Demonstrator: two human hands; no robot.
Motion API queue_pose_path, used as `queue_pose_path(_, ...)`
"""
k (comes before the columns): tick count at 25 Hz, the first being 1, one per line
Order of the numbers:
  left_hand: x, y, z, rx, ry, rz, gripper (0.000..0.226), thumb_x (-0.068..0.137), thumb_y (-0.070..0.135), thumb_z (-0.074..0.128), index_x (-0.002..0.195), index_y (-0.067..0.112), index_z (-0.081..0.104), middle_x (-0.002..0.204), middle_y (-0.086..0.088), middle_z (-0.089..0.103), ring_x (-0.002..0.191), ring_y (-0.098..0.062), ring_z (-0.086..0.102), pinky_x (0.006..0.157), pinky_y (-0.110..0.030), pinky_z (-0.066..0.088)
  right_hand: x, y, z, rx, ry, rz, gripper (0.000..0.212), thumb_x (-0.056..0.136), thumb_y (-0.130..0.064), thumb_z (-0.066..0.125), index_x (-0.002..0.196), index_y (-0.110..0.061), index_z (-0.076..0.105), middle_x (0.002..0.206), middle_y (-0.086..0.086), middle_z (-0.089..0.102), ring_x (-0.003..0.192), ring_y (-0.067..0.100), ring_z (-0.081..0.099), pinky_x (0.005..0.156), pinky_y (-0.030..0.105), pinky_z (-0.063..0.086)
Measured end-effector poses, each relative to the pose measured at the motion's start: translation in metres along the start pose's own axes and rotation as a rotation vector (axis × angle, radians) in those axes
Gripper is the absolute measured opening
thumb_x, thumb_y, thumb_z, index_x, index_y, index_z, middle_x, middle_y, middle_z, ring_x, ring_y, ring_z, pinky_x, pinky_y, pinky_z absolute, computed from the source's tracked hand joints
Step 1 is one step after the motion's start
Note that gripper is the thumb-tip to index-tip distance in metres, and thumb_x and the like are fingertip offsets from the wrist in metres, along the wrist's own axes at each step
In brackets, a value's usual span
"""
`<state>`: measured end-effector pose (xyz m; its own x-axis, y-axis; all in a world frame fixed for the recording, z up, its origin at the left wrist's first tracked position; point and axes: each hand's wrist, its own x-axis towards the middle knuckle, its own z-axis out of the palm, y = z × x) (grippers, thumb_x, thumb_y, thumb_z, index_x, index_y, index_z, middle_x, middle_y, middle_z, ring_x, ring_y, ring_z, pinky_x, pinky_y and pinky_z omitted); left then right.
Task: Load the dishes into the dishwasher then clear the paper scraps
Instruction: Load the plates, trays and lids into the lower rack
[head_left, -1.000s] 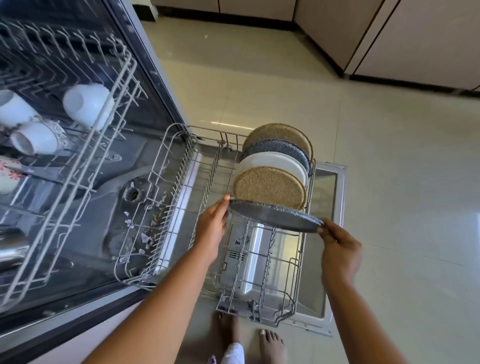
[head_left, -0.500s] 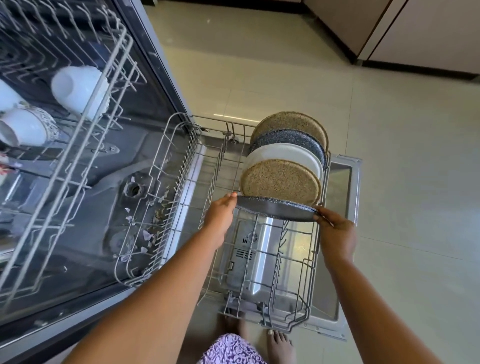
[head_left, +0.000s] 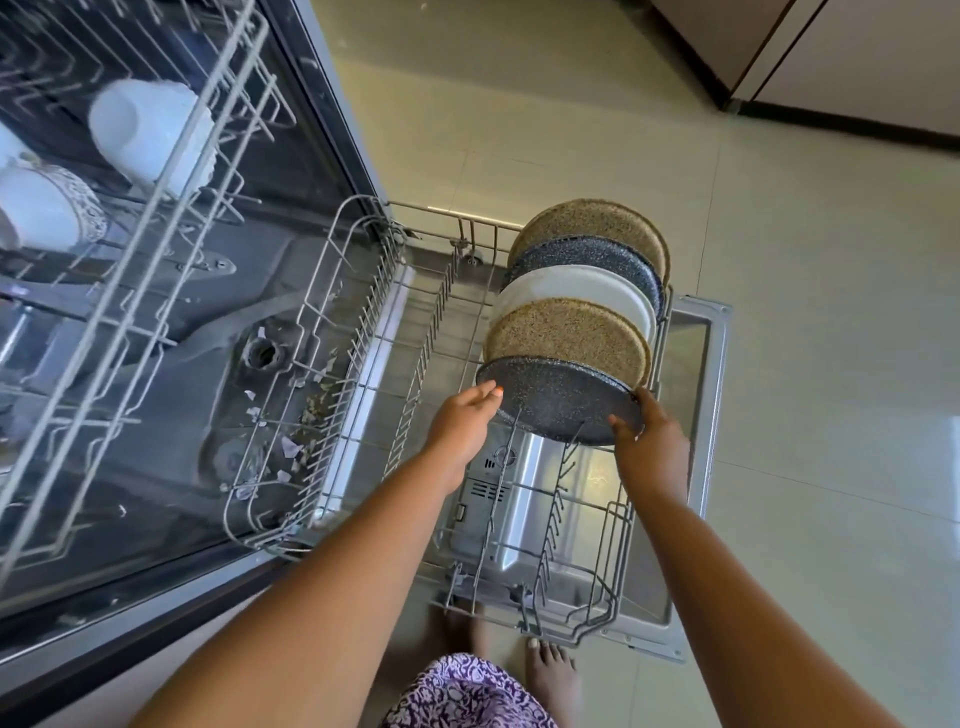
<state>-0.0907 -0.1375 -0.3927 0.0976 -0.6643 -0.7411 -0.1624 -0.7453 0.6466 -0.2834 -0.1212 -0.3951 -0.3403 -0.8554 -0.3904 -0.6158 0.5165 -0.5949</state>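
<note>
head view: centre frame, the dark speckled plate (head_left: 556, 400) leans into the lower rack (head_left: 363, 332) before four racked plates (head_left: 569, 338); the right hand (head_left: 649, 441) pinches its right rim, the left hand (head_left: 460, 423) steadies the left edge with straight fingers. miss the tines and it could slide, chipping its neighbour. paper scraps (head_left: 288, 447) litter the dishwasher tub (head_left: 156, 441), left; pale floor tiles (head_left: 805, 364), cabinets (head_left: 857, 47) upper right.
</note>
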Motion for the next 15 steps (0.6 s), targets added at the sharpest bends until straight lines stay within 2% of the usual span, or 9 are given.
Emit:
queue_pose_path(2,-0.003,-0.005,-0.001,0.025,0.052,0.021,0.035,0.097,0.030,0.048,0.130,0.019,0.054,0.135,-0.002,0.054,0.123,-0.021,0.050,0.097,-0.031,0.040,-0.013,0.004,0.006,-0.005,0.023,-0.016,0.057,0.088,-0.010,0.061,0.140,-0.006,0.039,0.136,0.014,0.048,0.125,0.030,0.044,0.105,0.035,0.034)
queue_pose_path(6,-0.007,-0.010,-0.003,-0.006,0.122,0.004,0.030,0.094,0.029,0.053,0.119,0.014,0.062,0.119,-0.010,0.064,0.112,-0.031,0.058,0.095,-0.041,0.048,-0.048,0.006,0.017,0.000,-0.006,0.043,0.062,0.089,-0.015,0.060,0.143,-0.007,0.031,0.144,0.013,0.039,0.134,0.028,0.034,0.112,0.038,0.026)
queue_pose_path(11,-0.026,-0.010,-0.004,-0.047,0.169,0.030,0.022,0.092,0.024,0.056,0.111,0.019,0.065,0.112,-0.002,0.067,0.105,-0.023,0.061,0.094,-0.042,0.051,-0.089,-0.003,0.028,0.043,-0.078,0.012,0.061,0.089,-0.017,0.061,0.143,-0.006,0.033,0.146,0.010,0.038,0.136,0.024,0.033,0.112,0.030,0.022)
queue_pose_path(15,-0.056,-0.013,-0.011,-0.065,0.191,0.058,0.017,0.091,0.021,0.057,0.105,0.023,0.067,0.103,0.003,0.068,0.098,-0.020,0.063,0.087,-0.038,0.052,-0.108,-0.011,0.026,0.053,-0.099,-0.035,0.061,0.089,-0.020,0.062,0.142,-0.007,0.035,0.145,0.011,0.039,0.134,0.025,0.035,0.113,0.034,0.026)
